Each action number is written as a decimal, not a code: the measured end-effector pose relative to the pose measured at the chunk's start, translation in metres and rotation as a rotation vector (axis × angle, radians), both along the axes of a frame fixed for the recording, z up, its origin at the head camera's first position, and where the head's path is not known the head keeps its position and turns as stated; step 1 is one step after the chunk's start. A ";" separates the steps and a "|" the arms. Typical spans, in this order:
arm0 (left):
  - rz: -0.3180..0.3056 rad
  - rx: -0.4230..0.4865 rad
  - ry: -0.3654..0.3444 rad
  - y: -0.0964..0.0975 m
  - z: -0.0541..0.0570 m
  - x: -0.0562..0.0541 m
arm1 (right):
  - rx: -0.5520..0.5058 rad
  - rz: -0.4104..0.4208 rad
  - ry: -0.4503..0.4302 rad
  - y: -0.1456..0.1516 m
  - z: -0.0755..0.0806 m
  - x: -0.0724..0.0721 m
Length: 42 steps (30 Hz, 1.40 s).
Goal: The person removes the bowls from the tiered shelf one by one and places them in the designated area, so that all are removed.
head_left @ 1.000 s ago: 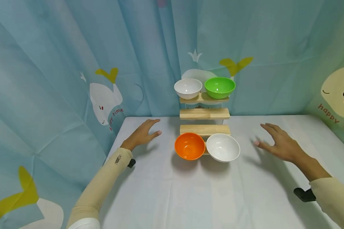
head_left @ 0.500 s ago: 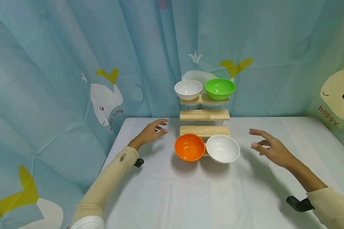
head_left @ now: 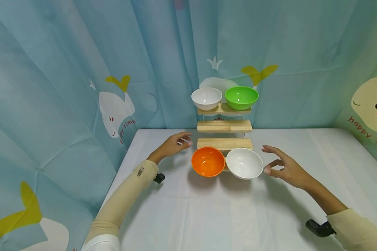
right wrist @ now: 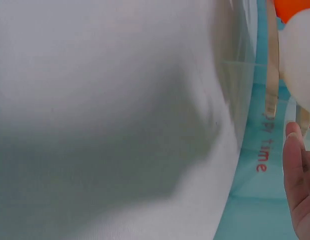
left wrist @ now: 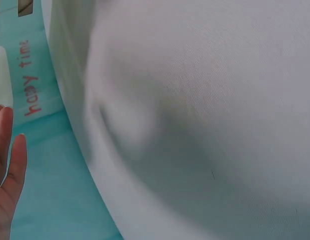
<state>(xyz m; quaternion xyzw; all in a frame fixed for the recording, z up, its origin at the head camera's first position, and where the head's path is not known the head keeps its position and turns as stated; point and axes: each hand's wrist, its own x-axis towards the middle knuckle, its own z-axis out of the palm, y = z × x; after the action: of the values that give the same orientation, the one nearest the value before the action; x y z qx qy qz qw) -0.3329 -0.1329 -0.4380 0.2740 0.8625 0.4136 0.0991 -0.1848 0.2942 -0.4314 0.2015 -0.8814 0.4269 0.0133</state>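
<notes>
Two hands (head_left: pixel 171 145) (head_left: pixel 291 171), two white bowls (head_left: pixel 244 164) (head_left: pixel 206 99), one orange bowl (head_left: pixel 208 162), one green bowl (head_left: pixel 241 99).

Your pale-wood rack (head_left: pixel 224 143) holds a lime-green bowl (head_left: pixel 241 98) at one o'clock, white bowl (head_left: pixel 244 164) at five, orange bowl (head_left: pixel 208 162) at seven, second white bowl (head_left: pixel 206 98) at eleven; blue whale-print curtain (head_left: pixel 163 52) at twelve.

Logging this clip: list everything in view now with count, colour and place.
Orange bowl: 1, orange, lowest tier, left.
Front white bowl: 1, white, lowest tier, right.
Rear white bowl: 1, white, top tier, left.
Green bowl: 1, green, top tier, right.
Stand: 1, pale wood, under the bowls.
Table: 1, white-covered, beneath stand.
Curtain: count unclear, printed blue, behind.
Wrist devices: 2, black, one per wrist.
Sleeves: 2, beige, on arms.
Left hand: 1, bare, left of stand.
Right hand: 1, bare, right of stand.
</notes>
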 end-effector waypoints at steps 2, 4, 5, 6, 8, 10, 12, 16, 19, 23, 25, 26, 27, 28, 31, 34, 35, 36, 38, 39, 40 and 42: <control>-0.006 0.007 -0.007 0.003 0.001 0.000 | 0.003 0.004 -0.008 -0.004 0.000 0.000; -0.014 0.010 -0.011 0.006 0.000 -0.001 | -0.008 0.008 -0.019 -0.008 0.000 0.000; -0.016 0.013 -0.016 0.008 0.000 -0.001 | -0.016 0.014 -0.023 -0.009 0.000 0.000; -0.020 0.013 -0.019 0.010 0.000 -0.001 | -0.026 0.018 -0.029 -0.011 -0.001 0.000; -0.032 0.015 -0.023 0.013 0.000 -0.001 | -0.041 0.024 -0.039 -0.014 -0.001 0.000; -0.044 0.014 -0.024 0.016 0.000 -0.001 | -0.058 0.030 -0.049 -0.016 -0.003 0.000; -0.056 0.010 -0.026 0.019 0.001 -0.001 | -0.077 0.039 -0.055 -0.017 -0.005 -0.001; -0.069 0.001 -0.031 0.024 0.001 0.000 | -0.117 0.060 -0.059 -0.018 -0.010 -0.001; -0.074 0.003 -0.029 0.026 0.002 -0.001 | -0.129 0.072 -0.064 -0.019 -0.013 -0.001; -0.082 0.004 -0.023 0.027 0.001 -0.002 | -0.139 0.075 -0.071 -0.021 -0.015 -0.001; -0.088 0.000 -0.019 0.028 0.001 -0.002 | -0.145 0.075 -0.072 -0.021 -0.015 -0.001; -0.090 -0.002 -0.017 0.028 0.001 -0.002 | -0.147 0.074 -0.072 -0.021 -0.016 0.000; -0.092 -0.005 -0.015 0.028 0.001 -0.002 | -0.148 0.074 -0.072 -0.021 -0.016 0.000; -0.091 -0.007 -0.013 0.029 0.002 -0.002 | -0.149 0.075 -0.074 -0.021 -0.016 0.000; -0.094 -0.013 -0.018 0.030 0.002 -0.002 | -0.146 0.073 -0.082 -0.023 -0.016 0.000; -0.097 -0.015 -0.031 0.031 0.002 -0.002 | -0.134 0.067 -0.091 -0.025 -0.016 -0.001; -0.098 -0.016 -0.035 0.031 0.001 -0.002 | -0.130 0.064 -0.091 -0.025 -0.016 -0.001; -0.097 -0.016 -0.038 0.032 0.001 -0.002 | -0.127 0.060 -0.090 -0.026 -0.016 -0.001; -0.094 -0.019 -0.044 0.032 0.001 -0.002 | -0.114 0.054 -0.083 -0.027 -0.016 -0.001; -0.092 -0.019 -0.050 0.032 0.001 -0.002 | -0.107 0.051 -0.080 -0.028 -0.017 -0.001; -0.093 -0.019 -0.054 0.033 0.001 -0.002 | -0.097 0.047 -0.077 -0.028 -0.017 -0.001; -0.093 -0.018 -0.063 0.033 0.000 -0.001 | -0.084 0.042 -0.072 -0.029 -0.018 -0.001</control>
<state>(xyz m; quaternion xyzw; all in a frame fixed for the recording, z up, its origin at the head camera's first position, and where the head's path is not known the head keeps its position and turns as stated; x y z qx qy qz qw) -0.3342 -0.0997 -0.4380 0.2997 0.8490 0.4092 0.1480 -0.1854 0.2654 -0.4494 0.2039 -0.8582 0.4707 -0.0188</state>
